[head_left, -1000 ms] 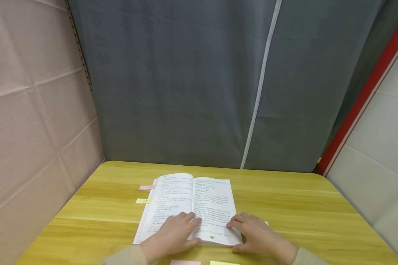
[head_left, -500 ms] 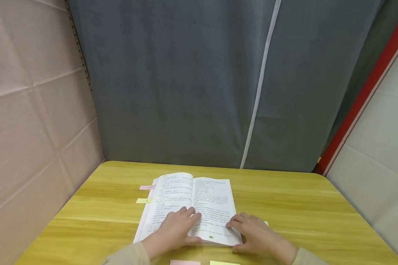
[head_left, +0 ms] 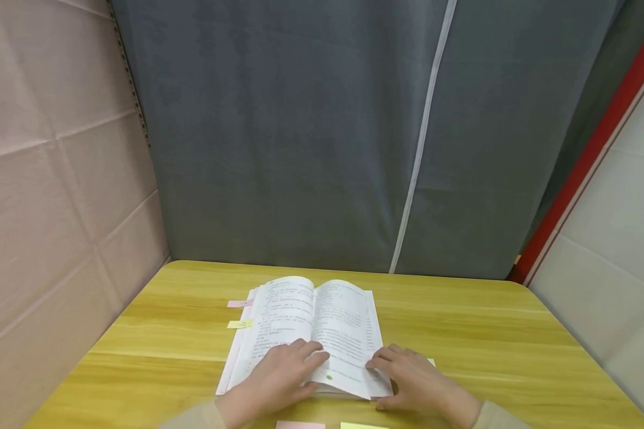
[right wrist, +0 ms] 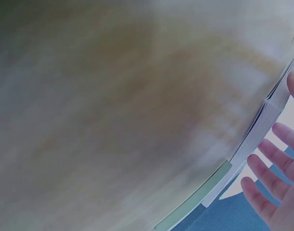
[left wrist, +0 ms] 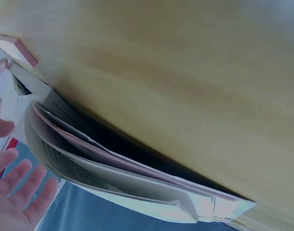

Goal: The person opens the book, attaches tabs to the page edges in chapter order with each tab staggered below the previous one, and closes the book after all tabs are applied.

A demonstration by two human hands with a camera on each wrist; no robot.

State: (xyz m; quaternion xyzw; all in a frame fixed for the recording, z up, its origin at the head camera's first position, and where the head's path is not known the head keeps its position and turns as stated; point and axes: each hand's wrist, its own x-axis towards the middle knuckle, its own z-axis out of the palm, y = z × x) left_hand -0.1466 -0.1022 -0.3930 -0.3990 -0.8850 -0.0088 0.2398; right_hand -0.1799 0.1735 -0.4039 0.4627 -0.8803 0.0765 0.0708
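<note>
A person's left hand (head_left: 287, 372) is reaching over the lower middle of an open paperback book (head_left: 284, 313), its fingers (left wrist: 41, 202) extending loosely and gripping nothing; whether their tips are pressing on the paper is hard to tell. The right hand (head_left: 410, 378) is lying at the book's lower right corner, its fingers (right wrist: 267, 174) relaxing, mostly straight, over the page margin, with the thumb sitting by the bottom edge. The book is lying on a wood-grain counter (head_left: 488, 333), its printed pages facing up beneath and beyond both sets of fingers. Between them, the right page (head_left: 343, 319) is bulging upward near the spine. Beyond the left fingers and off to their left, a pink tab (head_left: 240, 304) and a yellow tab (head_left: 239, 325) are sticking out from the book's side. Nearer the person than the fingers, a pink sticky pad (head_left: 300, 425) and a yellow sticky pad (head_left: 364, 426) are showing only partly. A pale green pad (right wrist: 195, 199) is lying outward of the right fingers. Far beyond them, a grey curtain (head_left: 290, 137) is hanging.
</note>
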